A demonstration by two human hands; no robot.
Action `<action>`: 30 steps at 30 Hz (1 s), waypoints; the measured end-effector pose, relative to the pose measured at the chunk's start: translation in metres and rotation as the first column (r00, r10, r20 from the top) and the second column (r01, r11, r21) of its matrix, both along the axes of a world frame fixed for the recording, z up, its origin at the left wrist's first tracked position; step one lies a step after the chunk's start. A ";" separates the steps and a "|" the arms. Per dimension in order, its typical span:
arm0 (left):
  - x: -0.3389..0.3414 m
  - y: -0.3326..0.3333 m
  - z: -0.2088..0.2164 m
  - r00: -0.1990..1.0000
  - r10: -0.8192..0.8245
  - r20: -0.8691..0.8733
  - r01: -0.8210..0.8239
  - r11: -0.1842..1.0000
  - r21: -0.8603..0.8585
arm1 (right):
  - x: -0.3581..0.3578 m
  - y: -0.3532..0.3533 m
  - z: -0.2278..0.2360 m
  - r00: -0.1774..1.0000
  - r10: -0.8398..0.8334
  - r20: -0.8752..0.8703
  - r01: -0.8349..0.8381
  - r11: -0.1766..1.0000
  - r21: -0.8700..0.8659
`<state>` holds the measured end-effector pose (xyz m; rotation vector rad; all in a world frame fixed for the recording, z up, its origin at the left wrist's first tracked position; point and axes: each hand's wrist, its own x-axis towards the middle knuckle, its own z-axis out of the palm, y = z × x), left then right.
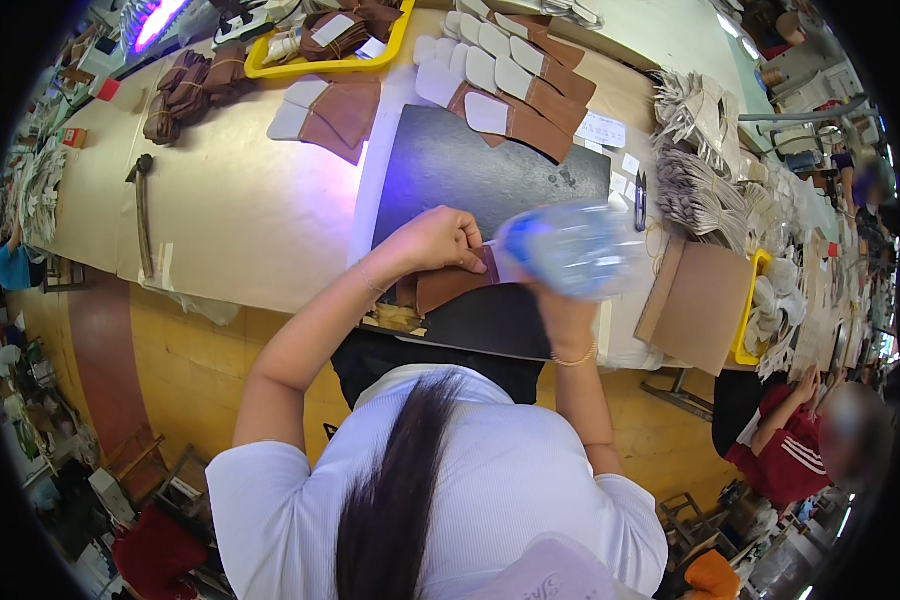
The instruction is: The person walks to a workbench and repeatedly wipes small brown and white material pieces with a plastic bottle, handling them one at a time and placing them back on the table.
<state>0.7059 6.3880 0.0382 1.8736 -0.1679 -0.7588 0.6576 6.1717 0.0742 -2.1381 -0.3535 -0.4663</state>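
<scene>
My left hand (pixel 448 242) is closed, its fingers pinching the upper edge of a brown leather piece (pixel 455 286) near the front of the black board (pixel 490 160). A pale strip shows at the right end of that piece. In my right hand (pixel 568 322) is a clear plastic bottle with blue on it (pixel 570 250), smeared by motion and tilted over the board just right of the leather. The bottle partly hides my right fingers. Beyond the board lie several brown leather pieces with white ends (pixel 515 75), overlapping in rows.
A hammer (pixel 142 215) lies on the left of the table, below bundled brown pieces (pixel 192 90). At the back stands a yellow tray (pixel 402 42). To the right are snips (pixel 640 200), bundled pale strips (pixel 705 190) and a brown cardboard sheet (pixel 698 305). A co-worker in red (pixel 785 440) sits at right.
</scene>
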 end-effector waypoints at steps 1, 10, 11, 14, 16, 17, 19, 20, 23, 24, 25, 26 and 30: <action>0.001 0.000 -0.001 0.998 0.012 0.058 -0.012 1.000 -0.011 | 0.001 0.013 0.006 0.995 0.055 0.079 -0.049 0.996 -0.073; 0.005 0.002 0.019 0.991 -0.032 -0.131 0.032 0.999 0.004 | 0.005 -0.011 0.015 0.999 -0.044 -0.027 0.047 0.995 0.094; 0.007 0.002 0.018 0.989 -0.038 -0.140 0.038 0.999 -0.006 | -0.001 -0.003 0.014 0.999 0.041 0.010 -0.041 0.999 0.014; 0.006 0.002 0.016 0.990 -0.037 -0.139 0.034 0.999 -0.025 | -0.016 0.011 -0.011 0.923 0.258 -0.286 -0.053 0.821 0.569; 0.005 0.003 0.016 0.992 -0.040 -0.116 0.038 0.999 -0.025 | -0.014 -0.010 -0.017 0.914 0.153 -0.377 0.024 0.905 0.424; 0.003 0.004 0.016 0.994 -0.034 -0.104 0.032 0.999 -0.026 | -0.010 -0.029 -0.018 0.950 0.022 -0.312 0.026 0.988 0.150; 0.003 0.005 0.017 0.993 -0.029 -0.119 0.026 0.999 -0.024 | -0.003 -0.049 -0.016 0.979 -0.102 -0.177 0.105 0.994 0.006; 0.003 0.003 0.016 0.992 -0.024 -0.125 0.021 1.000 -0.020 | 0.002 -0.041 -0.004 0.987 -0.084 -0.137 0.104 0.983 0.151; 0.005 0.002 0.020 0.986 -0.028 -0.164 0.023 0.999 -0.031 | -0.016 0.000 0.005 0.981 0.054 -0.184 0.021 0.924 0.383; 0.006 0.002 0.019 0.989 -0.031 -0.146 0.027 0.999 -0.031 | -0.023 0.003 0.004 0.954 0.142 -0.263 -0.029 0.919 0.394; 0.004 0.003 0.015 0.992 -0.028 -0.124 0.025 0.999 -0.025 | -0.029 0.007 0.001 0.913 0.231 -0.337 -0.079 0.909 0.410; 0.003 0.003 0.013 0.994 -0.034 -0.104 0.031 0.999 -0.025 | -0.028 -0.004 -0.011 0.919 0.265 -0.292 -0.174 0.937 0.302; -0.003 0.002 0.012 0.996 -0.007 -0.094 0.007 1.000 -0.002 | -0.026 -0.034 -0.019 0.928 0.222 -0.298 0.013 0.782 0.623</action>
